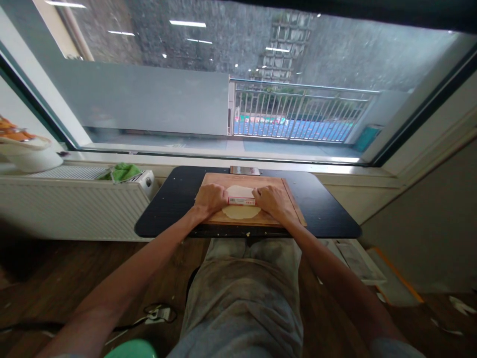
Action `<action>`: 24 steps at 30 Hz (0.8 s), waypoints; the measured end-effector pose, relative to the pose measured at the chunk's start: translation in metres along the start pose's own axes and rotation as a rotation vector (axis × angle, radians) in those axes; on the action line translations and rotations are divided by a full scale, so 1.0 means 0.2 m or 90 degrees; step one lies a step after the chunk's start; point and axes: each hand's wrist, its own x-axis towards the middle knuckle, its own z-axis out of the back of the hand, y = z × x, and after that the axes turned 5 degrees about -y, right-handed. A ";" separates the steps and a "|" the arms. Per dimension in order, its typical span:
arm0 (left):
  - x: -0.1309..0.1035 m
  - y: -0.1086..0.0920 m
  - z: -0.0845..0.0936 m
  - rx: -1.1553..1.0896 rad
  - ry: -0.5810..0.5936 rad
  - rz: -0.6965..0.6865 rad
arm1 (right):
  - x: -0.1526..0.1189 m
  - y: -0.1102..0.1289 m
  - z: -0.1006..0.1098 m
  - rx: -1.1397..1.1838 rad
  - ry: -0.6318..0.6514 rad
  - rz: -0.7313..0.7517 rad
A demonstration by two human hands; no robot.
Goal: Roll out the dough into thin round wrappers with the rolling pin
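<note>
A wooden cutting board (292,199) lies on a small black table, with a thin, pale, roughly round sheet of dough (241,213) spread on it. Across the dough rests a rolling pin (241,201) with a red-and-white printed label around its middle. My left hand (211,198) is closed around its left end, while my right hand (273,201) grips the right end. Both fists hide the ends of the pin. Dough shows on the far side and the near side of it.
The black table (328,214) stands against a large window. A flat card-like thing (245,170) lies behind the board. To the left, a white radiator (74,206) carries a green cloth (124,172). A power strip (158,315) with cables and a green rounded thing (132,349) are below.
</note>
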 end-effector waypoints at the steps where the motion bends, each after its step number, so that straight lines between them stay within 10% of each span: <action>1: 0.02 0.00 0.00 -0.001 0.002 0.004 | 0.02 -0.01 -0.01 -0.002 0.000 0.005; 24: 0.01 -0.04 0.02 0.026 0.056 0.031 | 0.07 -0.05 -0.07 0.013 -0.006 0.029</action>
